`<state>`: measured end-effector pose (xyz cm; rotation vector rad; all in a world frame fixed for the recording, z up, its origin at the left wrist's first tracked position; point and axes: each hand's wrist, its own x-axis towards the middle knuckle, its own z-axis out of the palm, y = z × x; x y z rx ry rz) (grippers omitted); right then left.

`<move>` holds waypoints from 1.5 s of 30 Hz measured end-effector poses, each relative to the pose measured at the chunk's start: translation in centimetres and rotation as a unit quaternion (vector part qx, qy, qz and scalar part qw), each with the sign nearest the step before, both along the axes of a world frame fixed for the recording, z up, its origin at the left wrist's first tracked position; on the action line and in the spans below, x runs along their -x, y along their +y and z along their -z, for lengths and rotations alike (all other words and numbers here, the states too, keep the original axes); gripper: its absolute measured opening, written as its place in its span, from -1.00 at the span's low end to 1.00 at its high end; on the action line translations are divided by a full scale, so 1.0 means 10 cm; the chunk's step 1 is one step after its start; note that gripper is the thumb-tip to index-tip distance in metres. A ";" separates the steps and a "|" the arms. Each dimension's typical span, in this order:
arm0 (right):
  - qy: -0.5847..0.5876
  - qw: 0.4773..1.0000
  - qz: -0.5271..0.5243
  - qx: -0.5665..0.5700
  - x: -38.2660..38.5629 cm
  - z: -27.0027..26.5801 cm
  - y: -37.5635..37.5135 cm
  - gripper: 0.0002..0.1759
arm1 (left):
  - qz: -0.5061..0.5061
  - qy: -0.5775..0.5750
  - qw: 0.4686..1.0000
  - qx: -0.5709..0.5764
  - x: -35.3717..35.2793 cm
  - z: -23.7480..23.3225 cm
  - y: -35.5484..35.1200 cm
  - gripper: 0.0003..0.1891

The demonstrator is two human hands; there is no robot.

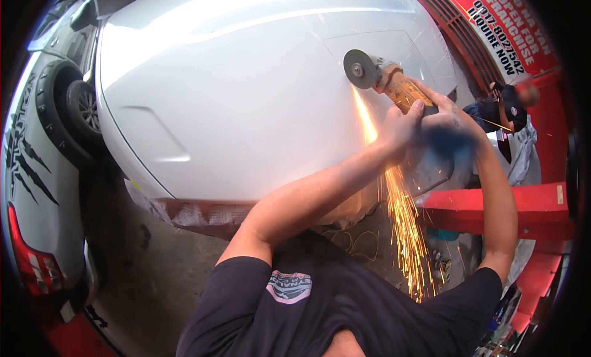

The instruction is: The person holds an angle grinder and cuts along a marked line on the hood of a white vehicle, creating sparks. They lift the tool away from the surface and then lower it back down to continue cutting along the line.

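Observation:
An orange angle grinder (403,91) with a round grey disc (361,69) is held over the right part of a white car panel (246,104). My left hand (400,129) is closed on the grinder's body, its thumb on the near side. Around the rear of the tool wraps my right hand (449,113), partly blurred. Bright orange sparks (403,215) stream from the disc's lower edge, down past my left forearm. The exact spot where disc and panel meet is hard to make out.
A grey vehicle (46,166) with a black wheel stands at the left. Red beams (498,203) run at the right, below a red sign (505,30). Another person (508,107) in dark clothing is at the far right. A thin cable (366,246) lies on the floor.

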<state>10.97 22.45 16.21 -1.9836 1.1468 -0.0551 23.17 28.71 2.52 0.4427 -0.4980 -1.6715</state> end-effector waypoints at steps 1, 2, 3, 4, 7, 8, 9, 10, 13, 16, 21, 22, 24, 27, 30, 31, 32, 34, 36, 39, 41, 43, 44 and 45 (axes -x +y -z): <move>0.000 1.000 -0.001 0.001 -0.01 -0.01 0.00 0.29 | -0.001 0.000 1.000 0.001 -0.01 -0.01 0.00 -0.52; 0.001 1.000 -0.004 0.004 -0.02 -0.01 -0.01 0.29 | -0.004 -0.008 1.000 -0.010 -0.02 -0.02 0.00 -0.52; 0.002 1.000 -0.008 0.007 -0.03 -0.02 -0.01 0.29 | -0.007 -0.016 1.000 -0.021 -0.03 -0.02 -0.01 -0.52; 0.002 1.000 -0.009 0.007 -0.04 -0.01 -0.02 0.29 | -0.008 -0.016 1.000 -0.020 -0.04 -0.02 -0.01 -0.52; -0.016 1.000 -0.011 0.010 -0.07 0.01 -0.03 0.30 | -0.002 0.003 1.000 0.014 -0.07 -0.01 -0.03 -0.52; -0.007 1.000 -0.013 0.014 -0.08 -0.01 -0.03 0.30 | -0.009 0.002 1.000 0.006 -0.08 -0.02 -0.04 -0.51; 0.001 1.000 -0.016 0.019 -0.09 -0.03 -0.04 0.30 | -0.015 0.001 1.000 -0.002 -0.10 -0.05 -0.02 -0.51; 0.010 1.000 -0.018 0.022 -0.11 -0.05 -0.05 0.31 | -0.015 0.001 1.000 -0.002 -0.11 -0.09 -0.01 -0.51; 0.027 0.999 -0.022 0.032 -0.14 -0.07 -0.06 0.31 | -0.030 0.000 0.999 -0.013 -0.16 -0.15 0.02 -0.49; 0.010 0.999 -0.031 0.031 -0.19 -0.06 -0.08 0.31 | -0.004 -0.015 1.000 -0.021 -0.21 -0.13 -0.02 -0.48; 0.008 1.000 -0.026 0.010 -0.25 -0.10 -0.09 0.32 | -0.021 0.002 1.000 0.023 -0.20 -0.04 -0.13 -0.46; 0.008 1.000 -0.027 0.010 -0.27 -0.12 -0.07 0.32 | -0.021 0.003 1.000 0.023 -0.20 -0.04 -0.14 -0.46; 0.007 1.000 -0.013 0.004 -0.33 -0.16 -0.02 0.31 | -0.027 0.004 0.999 0.018 -0.22 -0.06 -0.14 -0.46; 0.022 1.000 -0.010 0.015 -0.35 -0.17 -0.05 0.30 | -0.042 -0.006 0.999 0.009 -0.24 -0.11 -0.13 -0.45; -0.003 1.000 -0.022 0.013 -0.36 -0.14 -0.10 0.30 | -0.031 -0.006 0.999 0.014 -0.29 -0.11 -0.16 -0.45; -0.002 1.000 -0.022 0.014 -0.37 -0.15 -0.12 0.30 | -0.031 -0.006 0.999 0.015 -0.30 -0.10 -0.17 -0.45; 0.011 1.000 -0.020 0.011 -0.38 -0.16 -0.13 0.30 | -0.025 -0.004 1.000 0.017 -0.30 -0.10 -0.18 -0.45; 0.025 0.999 -0.018 0.009 -0.40 -0.17 -0.14 0.31 | -0.021 -0.001 1.000 0.020 -0.33 -0.12 -0.18 -0.46; 0.023 0.999 -0.021 0.031 -0.41 -0.17 -0.14 0.31 | -0.026 0.000 1.000 0.016 -0.34 -0.13 -0.19 -0.47; 0.040 0.999 -0.008 0.028 -0.38 -0.14 -0.23 0.31 | -0.024 0.007 1.000 0.004 -0.35 -0.13 -0.22 -0.47; 0.025 0.999 -0.015 0.024 -0.42 -0.14 -0.22 0.31 | -0.034 0.001 0.999 0.009 -0.37 -0.14 -0.23 -0.47; 0.011 1.000 -0.022 0.020 -0.44 -0.14 -0.24 0.32 | -0.044 -0.004 0.999 0.013 -0.37 -0.10 -0.27 -0.46; 0.004 1.000 -0.023 0.013 -0.44 -0.14 -0.26 0.31 | -0.040 0.003 0.999 0.012 -0.37 -0.09 -0.30 -0.46; -0.001 1.000 -0.025 0.005 -0.44 -0.13 -0.28 0.31 | -0.037 0.010 0.999 0.010 -0.38 -0.09 -0.31 -0.46</move>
